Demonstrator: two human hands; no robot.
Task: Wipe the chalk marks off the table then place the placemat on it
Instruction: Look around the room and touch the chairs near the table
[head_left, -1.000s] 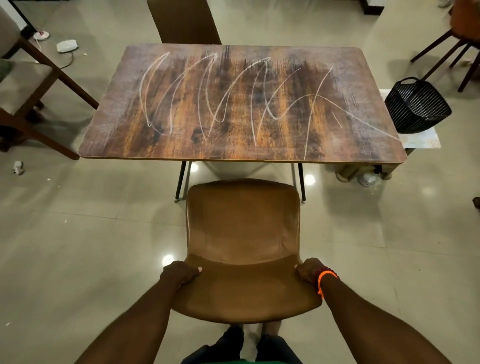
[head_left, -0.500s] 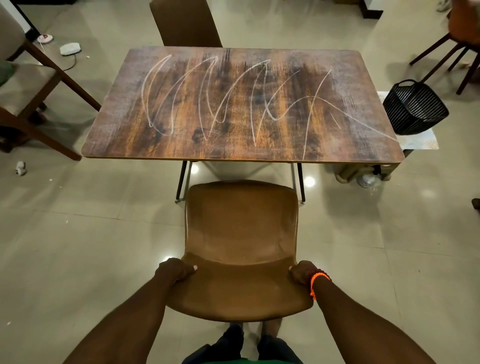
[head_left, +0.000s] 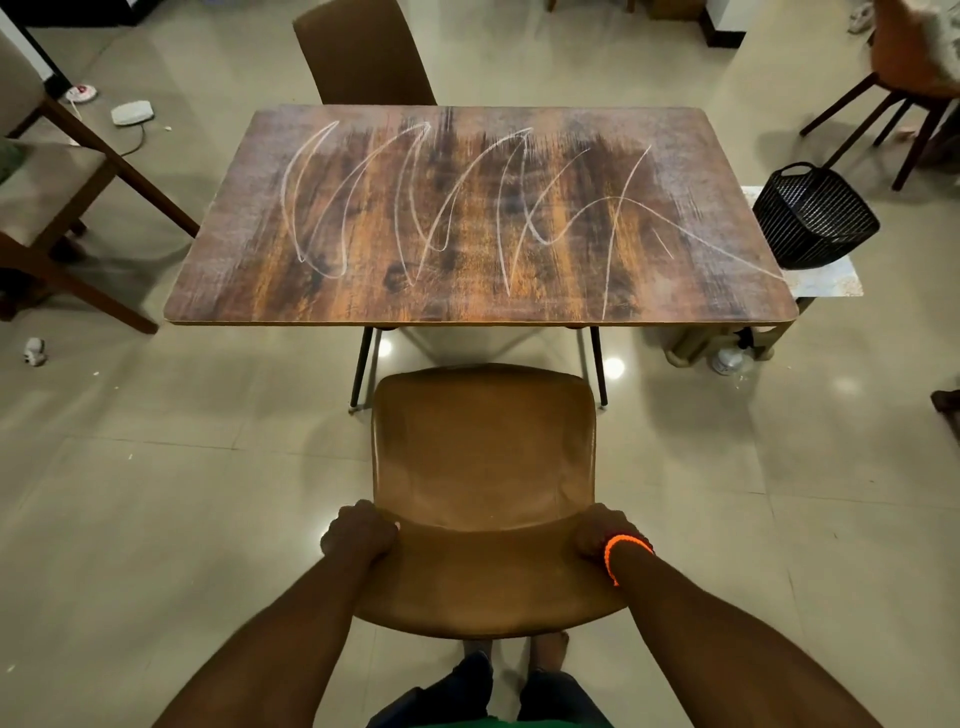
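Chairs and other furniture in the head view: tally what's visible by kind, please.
Chairs: 4 (brown chair gripped by left hand and right hand; far chair; wooden chair; orange chair)
Tables: 1 (chalk-marked table)
Baskets: 1 (black basket)
Total: 6

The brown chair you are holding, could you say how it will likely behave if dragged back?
The brown chair probably stays rigid: its moulded shell shows no sag. It likely slides easily on the glossy tiled floor. Gripped high by left hand and right hand, it may tip.
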